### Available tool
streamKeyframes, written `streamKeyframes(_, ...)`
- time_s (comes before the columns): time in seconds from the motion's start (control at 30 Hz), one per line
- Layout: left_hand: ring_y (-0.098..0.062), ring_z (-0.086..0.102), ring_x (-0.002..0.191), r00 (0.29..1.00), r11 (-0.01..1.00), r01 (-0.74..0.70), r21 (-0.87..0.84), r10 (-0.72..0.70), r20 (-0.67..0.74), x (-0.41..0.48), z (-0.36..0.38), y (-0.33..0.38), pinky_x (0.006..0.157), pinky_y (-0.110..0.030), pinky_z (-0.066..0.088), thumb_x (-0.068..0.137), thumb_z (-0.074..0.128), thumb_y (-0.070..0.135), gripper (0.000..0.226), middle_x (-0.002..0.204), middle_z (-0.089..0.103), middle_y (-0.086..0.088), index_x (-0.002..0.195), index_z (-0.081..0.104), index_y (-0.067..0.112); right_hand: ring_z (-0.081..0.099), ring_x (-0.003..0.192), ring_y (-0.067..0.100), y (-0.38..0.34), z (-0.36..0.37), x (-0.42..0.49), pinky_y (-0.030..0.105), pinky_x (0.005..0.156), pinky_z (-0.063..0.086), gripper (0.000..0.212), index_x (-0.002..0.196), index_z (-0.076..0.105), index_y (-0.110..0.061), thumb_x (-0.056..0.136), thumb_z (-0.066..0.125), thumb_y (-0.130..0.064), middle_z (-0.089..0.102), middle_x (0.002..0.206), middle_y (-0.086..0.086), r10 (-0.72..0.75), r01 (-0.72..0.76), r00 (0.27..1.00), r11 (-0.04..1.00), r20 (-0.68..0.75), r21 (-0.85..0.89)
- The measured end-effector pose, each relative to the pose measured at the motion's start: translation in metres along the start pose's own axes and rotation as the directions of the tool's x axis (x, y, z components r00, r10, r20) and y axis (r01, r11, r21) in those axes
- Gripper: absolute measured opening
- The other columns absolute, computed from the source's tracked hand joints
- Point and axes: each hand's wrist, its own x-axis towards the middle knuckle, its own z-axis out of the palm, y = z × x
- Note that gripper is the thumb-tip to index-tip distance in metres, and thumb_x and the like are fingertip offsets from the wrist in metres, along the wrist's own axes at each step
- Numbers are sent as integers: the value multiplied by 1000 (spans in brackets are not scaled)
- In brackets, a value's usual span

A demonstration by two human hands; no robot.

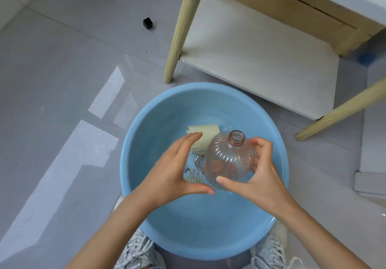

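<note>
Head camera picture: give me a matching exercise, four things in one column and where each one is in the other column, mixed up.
Things:
1. bottle
2. basin
3. black cube
4. white shelf

Places:
A. on the floor, away from the basin
B. between the wooden legs
C. gripped by the right hand
D. by the shoes, holding water

Pairs: 1-C, 2-D, 3-A, 4-B.
</note>
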Motion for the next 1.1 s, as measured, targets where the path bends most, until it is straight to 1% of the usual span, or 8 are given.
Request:
streamKeyframes(0.1, 9, 23, 136, 996, 995, 50, -88, -43, 81, 2, 10, 8, 111, -20, 26, 53, 83, 59, 119, 150, 29, 19, 147, 15, 33, 61, 101, 0, -12, -1, 2, 28, 88, 52, 91, 111, 27, -41, 48, 93, -40, 47, 113, -35, -16, 15, 998, 1000, 54, 11)
streamKeyframes(0.2, -3, 43, 129, 997, 961, 76, -264, -78, 6, 4, 14, 18, 104, -33, 41, 51, 89, 50, 116, 140, 43, 22, 143, 23, 27, 63, 99, 2, -20, 2, 5, 29, 87, 53, 89, 111, 29, -36, 51, 94, -31, 51, 110, -33, -23, 20, 997, 999, 73, 43)
streamKeyframes(0.47, -7, 58, 113, 974, 925, 107, -365, -171, -150, -3, 10, 15, 92, -34, 50, 52, 92, 18, 97, 122, 56, 22, 126, 34, 41, 61, 104, -1, -32, 12, 13, 20, 88, 51, 78, 113, 30, -42, 55, 80, -60, 55, 114, -27, -60, 55, 975, 998, 214, 29)
streamKeyframes(0.57, 0, 58, 108, 954, 921, 180, -344, -248, -165, -11, 7, 6, 91, -27, 48, 46, 89, 40, 94, 116, 58, 27, 124, 35, 42, 56, 110, -8, -32, 5, 22, 18, 94, 45, 58, 115, 36, -50, 68, 62, -72, 58, 120, -24, -27, 52, 933, 997, 360, -61)
streamKeyframes(0.67, 8, 56, 105, 929, 922, 257, -291, -318, -188, -18, 1, -5, 87, -14, 45, 40, 83, 54, 92, 114, 54, 35, 117, 33, 50, 51, 118, -4, -18, 3, 33, 25, 99, 43, 63, 123, 50, -39, 73, 43, -77, 56, 124, -20, 20, 83, 933, 960, 359, -267)
streamKeyframes(0.83, 23, 47, 98, 914, 945, 293, -144, -321, -248, -27, -10, -21, 77, 2, 34, 39, 78, 61, 93, 110, 49, 43, 115, 25, 56, 38, 131, 24, 28, 31, 44, 37, 101, 40, 55, 130, 51, -19, 89, 54, -55, 43, 137, 4, 148, 148, 918, 734, 369, -663)
streamKeyframes(1.0, 19, 49, 95, 914, 959, 279, -51, -282, -292, -35, -16, -30, 77, 1, 34, 42, 76, 61, 98, 111, 51, 34, 126, 29, 42, 43, 120, 24, 44, 74, 44, 32, 83, 43, 48, 114, 54, -13, 87, 58, -53, 47, 122, 5, 108, 121, 954, 716, 281, -688)
streamKeyframes(1.1, 6, 54, 97, 905, 958, 285, -28, -279, -321, -39, -19, -35, 80, -13, 42, 42, 76, 60, 100, 114, 50, 34, 128, 30, 38, 43, 119, 30, 44, 98, 41, 36, 80, 45, 50, 121, 54, -14, 88, 57, -52, 45, 123, 11, 77, 116, 964, 738, 254, -664)
